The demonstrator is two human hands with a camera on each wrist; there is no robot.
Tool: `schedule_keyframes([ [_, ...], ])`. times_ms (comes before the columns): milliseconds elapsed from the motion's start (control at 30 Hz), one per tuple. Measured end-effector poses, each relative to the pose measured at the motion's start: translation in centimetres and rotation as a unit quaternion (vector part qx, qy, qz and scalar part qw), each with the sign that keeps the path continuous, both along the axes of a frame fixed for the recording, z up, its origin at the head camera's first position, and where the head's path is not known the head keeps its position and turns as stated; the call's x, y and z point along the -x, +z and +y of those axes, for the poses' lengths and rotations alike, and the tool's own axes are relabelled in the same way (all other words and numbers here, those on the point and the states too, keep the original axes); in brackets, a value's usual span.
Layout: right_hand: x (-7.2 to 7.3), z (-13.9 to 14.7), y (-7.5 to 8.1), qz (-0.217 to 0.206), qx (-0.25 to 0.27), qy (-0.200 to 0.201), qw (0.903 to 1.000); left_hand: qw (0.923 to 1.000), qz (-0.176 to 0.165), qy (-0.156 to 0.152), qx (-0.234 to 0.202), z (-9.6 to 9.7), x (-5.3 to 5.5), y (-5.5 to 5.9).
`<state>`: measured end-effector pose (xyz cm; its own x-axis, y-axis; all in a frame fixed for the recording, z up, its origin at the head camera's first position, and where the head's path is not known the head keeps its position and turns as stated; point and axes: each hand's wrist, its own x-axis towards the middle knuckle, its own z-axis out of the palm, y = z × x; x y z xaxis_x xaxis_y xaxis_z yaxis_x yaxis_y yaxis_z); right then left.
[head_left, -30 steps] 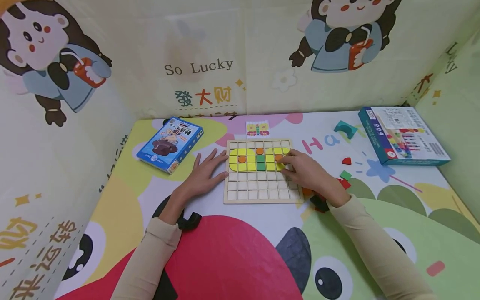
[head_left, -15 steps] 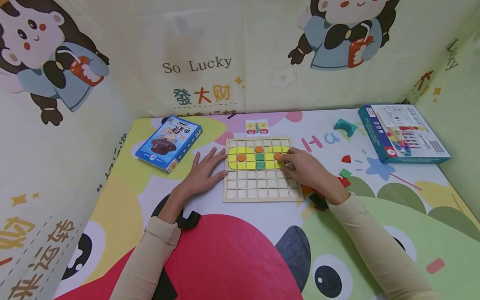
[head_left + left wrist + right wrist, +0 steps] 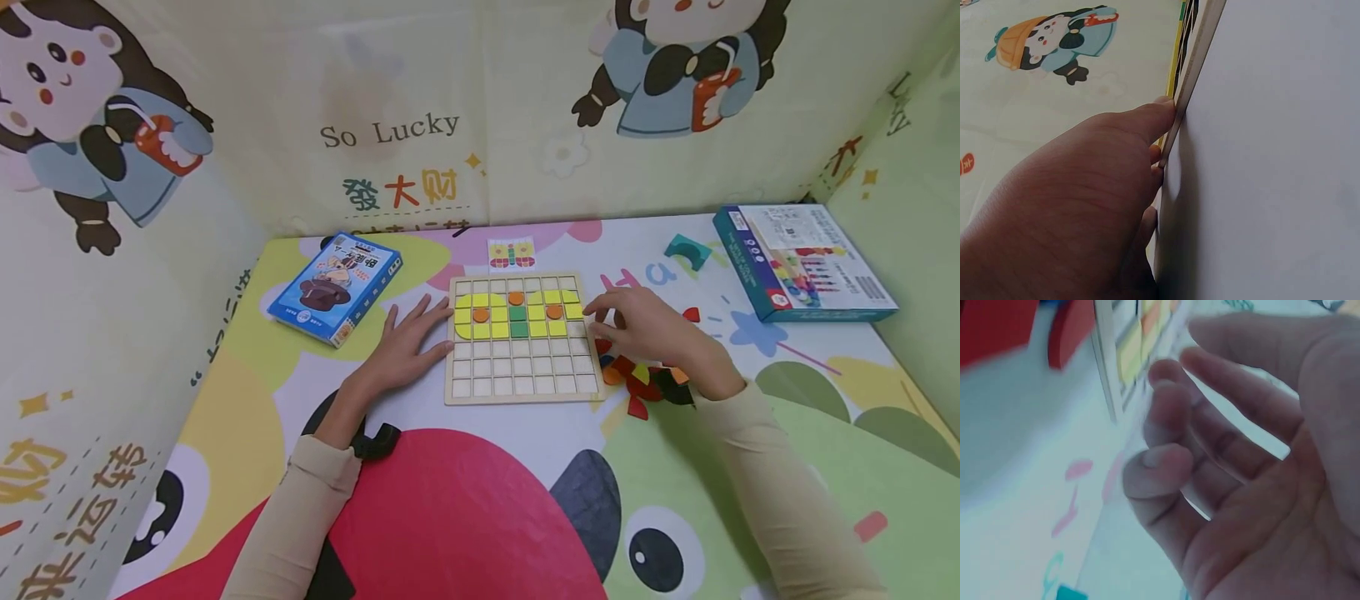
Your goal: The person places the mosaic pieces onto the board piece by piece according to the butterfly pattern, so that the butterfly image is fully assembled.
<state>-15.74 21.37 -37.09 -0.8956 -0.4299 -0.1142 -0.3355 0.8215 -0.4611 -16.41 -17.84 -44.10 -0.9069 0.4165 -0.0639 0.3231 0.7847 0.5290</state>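
The wooden grid board [image 3: 525, 367] lies mid-table, its upper rows partly filled with yellow tiles [image 3: 481, 329], green tiles [image 3: 518, 322] and orange round pieces [image 3: 516, 297]. My left hand [image 3: 411, 346] is spread flat, fingertips and thumb at the board's left edge; the left wrist view shows the thumb [image 3: 1159, 112] against the board's side [image 3: 1200, 56]. My right hand [image 3: 641, 325] hovers just off the right edge. Its fingers [image 3: 1166, 469] are loosely bent with nothing between them and the thumb [image 3: 1241, 337]. Beneath it lies a pile of loose coloured pieces [image 3: 637, 385], partly hidden by the hand.
A small picture card [image 3: 512, 253] lies behind the board. At the back left is a blue box [image 3: 333, 287], at the back right a teal box [image 3: 817, 262] with a teal arch-shaped piece [image 3: 687, 252] beside it. A patterned wall [image 3: 405, 75] rises behind the table.
My right hand has moved right, off the board, uncovering the tiles at its right end and much of the loose pile. The left hand stays at the board's left edge.
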Motion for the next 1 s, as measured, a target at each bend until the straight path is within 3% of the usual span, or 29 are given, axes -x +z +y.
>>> schedule_keyframes([
  [333, -0.6, 3.5, 0.6, -0.054, -0.017, 0.016, 0.9983, 1.0000, 0.001, 0.002, 0.001, -0.2, 0.0, -0.1],
  [667, -3.1, 5.8, -0.2, -0.082, -0.012, 0.019, 0.9964, 1.0000, 0.006, -0.004, 0.000, 0.1, 0.3, 0.1],
  [1000, -3.8, 6.5, -1.4, -0.074, 0.001, 0.035, 0.9966, 1.0000, 0.004, 0.000, -0.002, 0.0, 0.2, 0.0],
])
